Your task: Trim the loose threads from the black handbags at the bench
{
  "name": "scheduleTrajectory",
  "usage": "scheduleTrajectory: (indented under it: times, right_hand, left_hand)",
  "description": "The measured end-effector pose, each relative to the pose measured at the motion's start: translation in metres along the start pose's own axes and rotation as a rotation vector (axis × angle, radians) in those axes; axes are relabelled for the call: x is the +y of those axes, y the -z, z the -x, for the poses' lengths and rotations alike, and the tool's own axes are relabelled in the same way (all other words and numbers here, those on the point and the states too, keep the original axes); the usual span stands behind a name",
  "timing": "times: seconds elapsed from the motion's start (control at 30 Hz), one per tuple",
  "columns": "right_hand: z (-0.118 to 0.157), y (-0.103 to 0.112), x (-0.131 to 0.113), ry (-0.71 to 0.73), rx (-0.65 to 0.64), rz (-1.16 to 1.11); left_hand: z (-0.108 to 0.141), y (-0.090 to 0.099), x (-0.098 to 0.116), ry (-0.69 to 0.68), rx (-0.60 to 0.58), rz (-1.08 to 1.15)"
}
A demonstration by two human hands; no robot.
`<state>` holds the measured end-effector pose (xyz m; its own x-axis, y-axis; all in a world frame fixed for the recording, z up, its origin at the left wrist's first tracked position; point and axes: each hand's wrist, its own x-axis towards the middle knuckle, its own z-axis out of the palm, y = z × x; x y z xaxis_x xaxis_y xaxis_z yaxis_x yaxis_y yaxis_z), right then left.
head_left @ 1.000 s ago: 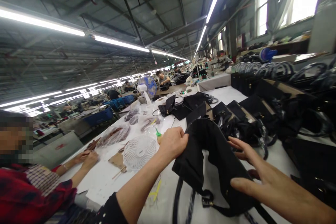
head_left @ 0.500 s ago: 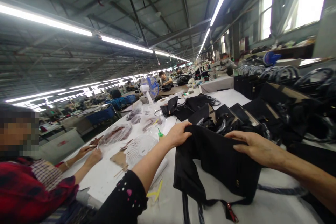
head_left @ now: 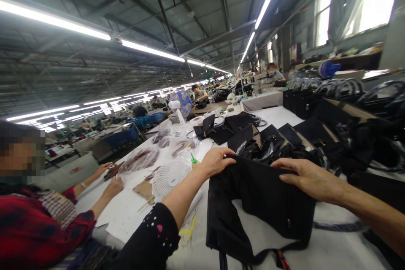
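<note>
My left hand (head_left: 218, 163) and right hand (head_left: 308, 179) pinch the top edge of a black fabric bag piece with a small gold zipper pull (head_left: 268, 202), holding it up over the white worktop (head_left: 196, 257), near the round white plastic fan grille (head_left: 169, 178).

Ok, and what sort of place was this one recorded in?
Most likely a bag factory's workshop: black fabric handbags crowd the right side, long white tube lights run beneath a dark metal roof, and a person in a red-and-black checked shirt works at the white table.
</note>
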<state>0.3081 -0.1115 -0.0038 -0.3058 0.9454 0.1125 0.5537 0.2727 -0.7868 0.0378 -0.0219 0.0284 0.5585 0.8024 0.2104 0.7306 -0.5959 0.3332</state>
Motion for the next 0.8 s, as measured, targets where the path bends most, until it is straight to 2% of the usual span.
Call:
scheduleTrajectory:
  times: [0.33,0.47,0.6,0.8]
  right_hand:
    - [-0.001,-0.001,-0.005,0.027,0.031,0.06]
    - [-0.004,0.004,0.001,0.011,-0.018,0.001]
    - [-0.003,0.016,0.012,-0.016,-0.001,0.108]
    - [0.0,0.026,0.015,-0.037,-0.062,0.079]
  left_hand:
    - [-0.004,-0.004,-0.003,0.025,-0.018,0.055]
    - [-0.006,-0.004,0.0,0.002,-0.024,0.051]
    - [-0.007,-0.002,0.005,0.002,-0.011,-0.022]
    - [-0.005,0.0,0.008,0.042,-0.146,0.028]
